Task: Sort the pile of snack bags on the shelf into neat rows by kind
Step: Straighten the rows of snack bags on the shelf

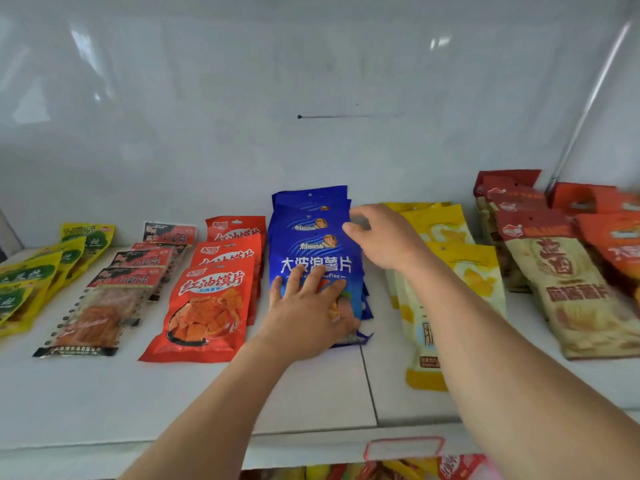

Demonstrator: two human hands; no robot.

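We see a white shelf [104, 393] carrying snack bags in overlapping rows that run from its back edge toward the front. At the left edge lie the green-yellow bags [31, 278]. Beside them comes a row of clear bags [100, 306] with red and black headers, then the red bags [207, 306], the front one reaching nearest the front edge in its row.

At mid-shelf lies the stack of blue bags [311, 244], fanned so that several top edges show toward the back. Our left hand [308, 317] rests flat on the lower half of the top blue bag, its fingers [294, 275] straight and slightly spread, pressing rather than gripping. Our right hand [384, 237] sits at the right edge of the blue stack, near its upper part; its fingers [356, 211] are loosely curled, thumb toward the bags, and we cannot tell whether they pinch an edge or merely touch it.

Just right of the blue stack run the yellow bags [460, 268], partly covered by the right forearm. Toward the right edge lie beige bags [568, 292] with red tops, and at the far right corner, orange-red bags [613, 251], blurred. A pink-framed label holder [403, 446] hangs on the front edge.
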